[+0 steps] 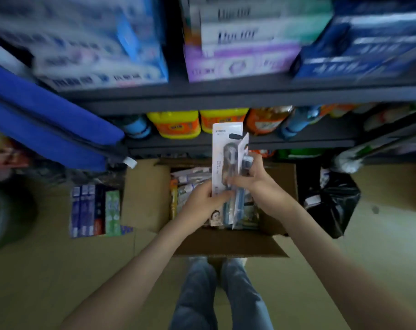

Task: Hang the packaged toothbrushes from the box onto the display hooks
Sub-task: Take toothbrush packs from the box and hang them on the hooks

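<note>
Toothbrush packs point(227, 151), gripped low by the left hand point(202, 201) and the right hand point(259, 184) over the box point(145, 198), are best separated with hang holes point(235, 136) kept uppermost.

glossy plastic toothbrush pack point(226, 160), matt cardboard box point(145, 198)

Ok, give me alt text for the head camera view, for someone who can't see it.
A person's left hand and right hand hold a few packaged toothbrushes upright over an open cardboard box of more packs on the floor. Behind it are dark shelves with blurred product cartons above and yellow bottles below.
</note>
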### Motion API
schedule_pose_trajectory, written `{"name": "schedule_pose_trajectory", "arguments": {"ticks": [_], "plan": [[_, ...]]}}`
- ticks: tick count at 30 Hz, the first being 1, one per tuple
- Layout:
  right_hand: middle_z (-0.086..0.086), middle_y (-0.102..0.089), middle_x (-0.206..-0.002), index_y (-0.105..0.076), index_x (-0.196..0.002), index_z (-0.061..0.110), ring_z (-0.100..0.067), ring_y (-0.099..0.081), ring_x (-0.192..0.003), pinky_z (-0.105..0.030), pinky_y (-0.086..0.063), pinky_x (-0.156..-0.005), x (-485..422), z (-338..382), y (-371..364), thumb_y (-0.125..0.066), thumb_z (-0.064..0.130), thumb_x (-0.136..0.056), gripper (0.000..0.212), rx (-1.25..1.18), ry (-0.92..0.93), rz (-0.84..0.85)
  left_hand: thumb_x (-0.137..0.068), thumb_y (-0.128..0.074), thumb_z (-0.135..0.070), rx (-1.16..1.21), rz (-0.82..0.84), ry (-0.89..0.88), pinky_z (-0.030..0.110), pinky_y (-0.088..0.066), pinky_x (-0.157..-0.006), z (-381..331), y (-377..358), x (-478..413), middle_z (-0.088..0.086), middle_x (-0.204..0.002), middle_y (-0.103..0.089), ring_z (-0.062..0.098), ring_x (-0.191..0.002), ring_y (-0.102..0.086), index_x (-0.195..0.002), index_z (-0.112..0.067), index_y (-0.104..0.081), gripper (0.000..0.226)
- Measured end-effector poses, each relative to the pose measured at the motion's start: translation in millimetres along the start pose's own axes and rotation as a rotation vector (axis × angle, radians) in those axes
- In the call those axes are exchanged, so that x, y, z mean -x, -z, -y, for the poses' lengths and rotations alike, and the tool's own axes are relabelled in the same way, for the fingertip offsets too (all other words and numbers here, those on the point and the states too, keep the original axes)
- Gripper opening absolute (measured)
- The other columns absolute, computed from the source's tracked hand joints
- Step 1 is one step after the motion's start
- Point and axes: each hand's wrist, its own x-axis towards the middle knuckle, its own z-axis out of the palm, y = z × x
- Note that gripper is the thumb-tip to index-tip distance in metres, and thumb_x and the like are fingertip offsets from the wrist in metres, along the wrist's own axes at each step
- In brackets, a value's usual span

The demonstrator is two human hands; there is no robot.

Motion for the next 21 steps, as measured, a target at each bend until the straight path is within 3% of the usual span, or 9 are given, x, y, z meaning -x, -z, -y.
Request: {"name": "schedule_pose_trajectory", "arguments": {"ticks": [4, 6, 9, 11, 15, 18, 21], "plan": [[0.000, -0.059, -0.109, -0.037, -0.115, 0.024, -0.009, -0.062, -0.100, -0.028, -0.054, -0.084, 44, 69, -5, -0.064, 0.007, -0.089, 0.041, 0.092, 0.104, -0.080, -0.090, -0.065, -0.017, 0.033, -0.037, -0.058, 0.026, -0.053, -0.087, -72, 24, 44, -0.014, -0.104, -0.069, 0.005, -0.099, -0.066, -0.104, -0.033, -0.062, 0.022], [-0.004, -0.062, -0.110, -0.046, -0.111, 0.021, -0.016, -0.063, -0.101, -0.042, -0.053, -0.092, 62, 103, -12, -0.068, 0.018, -0.088, 0.031, 0.129, 0.151, -0.181, -0.090, -0.065, -0.014, 0.042, -0.081, -0.097, 0.028, -0.053, -0.086, -102, 36, 63, -0.012, -0.100, -0.071, 0.007, -0.097, -0.066, -0.101, -0.029, -0.063, 0.020], [-0.019, -0.062, -0.111, -0.051, -0.111, 0.012, -0.032, -0.063, -0.100, -0.056, -0.050, -0.090, 85, 148, -30, -0.068, 0.028, -0.086, 0.034, 0.195, 0.214, -0.261, -0.090, -0.063, -0.009, 0.060, -0.046, -0.157, 0.022, -0.053, -0.078, -146, 48, 91, -0.010, -0.100, -0.072, 0.007, -0.094, -0.068, -0.104, -0.024, -0.065, 0.020], [-0.016, -0.064, -0.109, -0.051, -0.113, 0.011, -0.030, -0.065, -0.098, -0.053, -0.053, -0.088, 98, 177, -46, -0.065, 0.021, -0.089, 0.030, 0.202, 0.289, -0.248, -0.088, -0.065, -0.007, 0.045, -0.015, -0.230, 0.021, -0.054, -0.079, -172, 51, 108, -0.007, -0.106, -0.072, 0.009, -0.099, -0.068, -0.111, -0.020, -0.064, 0.026], [-0.003, -0.064, -0.107, -0.044, -0.114, 0.017, -0.015, -0.066, -0.093, -0.030, -0.058, -0.076, 121, 227, -77, -0.068, 0.014, -0.088, 0.035, 0.115, 0.457, -0.278, -0.085, -0.070, -0.006, 0.057, -0.133, -0.381, 0.019, -0.055, -0.075, -218, 61, 137, -0.006, -0.102, -0.072, 0.010, -0.096, -0.069, -0.114, -0.016, -0.063, 0.032], [-0.004, -0.063, -0.110, -0.043, -0.111, 0.021, -0.019, -0.065, -0.099, -0.040, -0.055, -0.085, 138, 256, -94, -0.073, 0.020, -0.083, 0.041, 0.107, 0.588, -0.308, -0.084, -0.071, -0.007, 0.050, -0.237, -0.503, 0.025, -0.056, -0.079, -252, 71, 155, -0.004, -0.101, -0.073, 0.011, -0.094, -0.069, -0.112, -0.017, -0.064, 0.031], [-0.004, -0.064, -0.107, -0.049, -0.109, 0.021, -0.020, -0.064, -0.100, -0.041, -0.054, -0.088, 155, 276, -107, -0.069, 0.025, -0.087, 0.030, 0.157, 0.691, -0.296, -0.083, -0.072, -0.008, 0.080, -0.293, -0.627, 0.026, -0.055, -0.081, -284, 80, 171, -0.006, -0.101, -0.073, 0.007, -0.092, -0.069, -0.112, -0.018, -0.065, 0.032]]}}
